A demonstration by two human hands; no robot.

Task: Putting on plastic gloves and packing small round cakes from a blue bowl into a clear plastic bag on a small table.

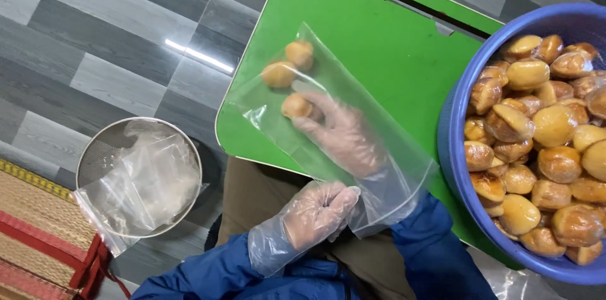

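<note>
clear plastic bag (328, 129) lies flat on the green tray (379, 41), three small golden buns (297, 79) at its closed far end. right hand (341, 133), gloved, is inside the bag, fingers extended, fingertips touching the nearest bun. left hand (315, 211), gloved, pinches the bag's open edge. blue basin (454, 148) heaped with like buns sits just right of the bag. metal sieve (101, 148) holding spare bags rests on the floor, well left
</note>
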